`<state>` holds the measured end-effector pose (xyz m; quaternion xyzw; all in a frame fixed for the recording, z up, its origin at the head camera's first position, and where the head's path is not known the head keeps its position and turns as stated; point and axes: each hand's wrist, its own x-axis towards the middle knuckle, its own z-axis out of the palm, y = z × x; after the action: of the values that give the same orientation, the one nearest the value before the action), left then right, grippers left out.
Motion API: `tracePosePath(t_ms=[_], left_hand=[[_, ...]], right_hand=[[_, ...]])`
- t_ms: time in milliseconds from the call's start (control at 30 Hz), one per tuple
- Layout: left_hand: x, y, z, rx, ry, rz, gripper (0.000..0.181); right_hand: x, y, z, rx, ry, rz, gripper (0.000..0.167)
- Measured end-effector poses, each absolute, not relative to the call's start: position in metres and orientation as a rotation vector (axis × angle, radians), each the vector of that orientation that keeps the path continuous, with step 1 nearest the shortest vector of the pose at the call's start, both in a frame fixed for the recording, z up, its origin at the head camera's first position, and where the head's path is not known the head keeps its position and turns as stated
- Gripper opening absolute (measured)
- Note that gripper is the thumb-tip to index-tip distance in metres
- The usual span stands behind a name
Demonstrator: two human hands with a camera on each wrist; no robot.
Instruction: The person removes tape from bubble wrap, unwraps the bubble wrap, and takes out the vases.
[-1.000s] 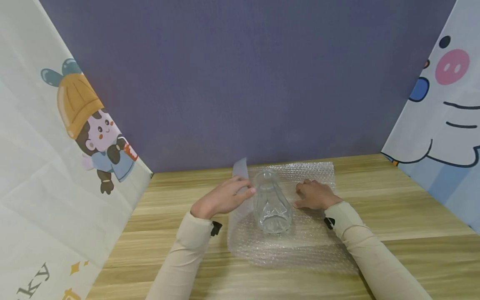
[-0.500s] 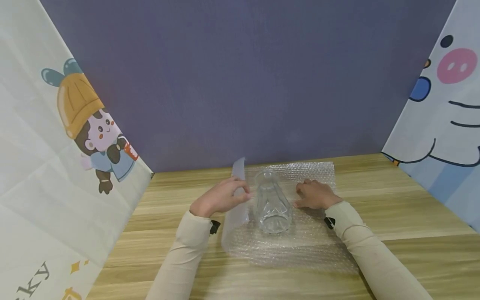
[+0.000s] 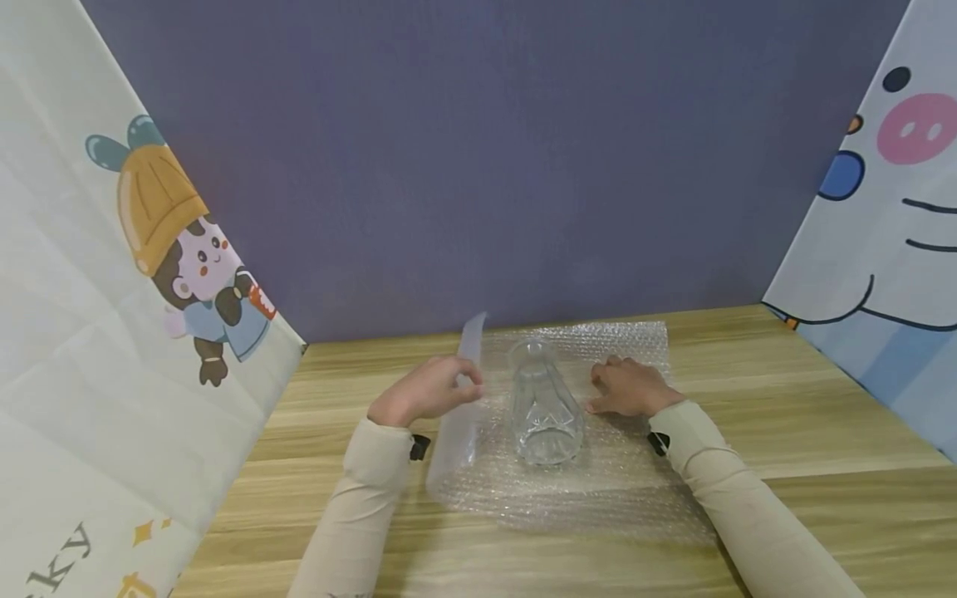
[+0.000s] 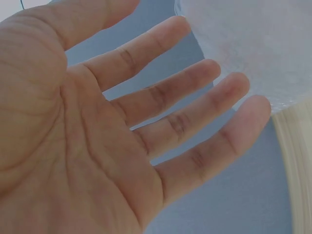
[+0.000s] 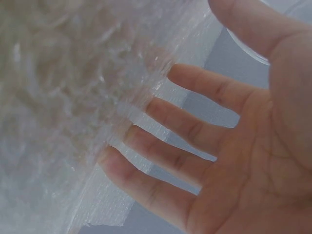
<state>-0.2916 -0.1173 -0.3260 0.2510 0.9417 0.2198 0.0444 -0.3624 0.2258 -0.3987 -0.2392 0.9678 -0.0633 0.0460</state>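
A clear glass vase point(image 3: 547, 415) lies on its side on a sheet of bubble wrap point(image 3: 598, 477), its wider base toward me. My left hand point(image 3: 432, 389) is left of the vase at the raised left flap of the wrap. The left wrist view shows its fingers point(image 4: 161, 97) spread and nearly straight, fingertips at the edge of the wrap point(image 4: 253, 44). On the other side, my right hand point(image 3: 630, 387) rests on the wrap, apart from the vase. Its fingers point(image 5: 180, 131) are spread, with the tips against the wrap point(image 5: 63, 97).
The wrap covers the middle of a wooden tabletop point(image 3: 785, 399). A dark blue-purple panel point(image 3: 478, 166) stands behind. Cartoon-printed white sheets form the left wall point(image 3: 67, 332) and the right wall point(image 3: 905, 257).
My left hand has moved left, away from the vase, and the left flap of the bubble wrap has shifted outward with it. The right hand and the vase have stayed almost still.
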Motion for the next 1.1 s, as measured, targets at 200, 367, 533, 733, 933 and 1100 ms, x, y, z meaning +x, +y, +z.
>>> tracePosePath(t_ms=[200,367,533,733,933,1100], left_hand=[[-0.292,-0.126,-0.326,0.682,2.860,0.690,0.026],[-0.291,-0.134,-0.325,0.638,2.864,0.670,0.031],[-0.290,-0.145,-0.322,0.566,2.837,0.690,0.036],[-0.290,-0.157,-0.319,0.495,2.800,0.697,0.041],[-0.291,-0.169,-0.316,0.468,2.803,0.670,0.041],[-0.290,-0.178,-0.314,0.456,2.797,0.663,0.039]], right_hand=[[-0.362,0.224,-0.399,-0.720,2.952,-0.181,0.050],[-0.362,0.222,-0.398,-0.719,2.951,-0.174,0.050],[-0.362,0.221,-0.398,-0.721,2.949,-0.162,0.049],[-0.361,0.221,-0.397,-0.714,2.941,-0.153,0.052],[-0.359,0.220,-0.396,-0.713,2.941,-0.156,0.052],[-0.358,0.219,-0.396,-0.704,2.948,-0.155,0.052]])
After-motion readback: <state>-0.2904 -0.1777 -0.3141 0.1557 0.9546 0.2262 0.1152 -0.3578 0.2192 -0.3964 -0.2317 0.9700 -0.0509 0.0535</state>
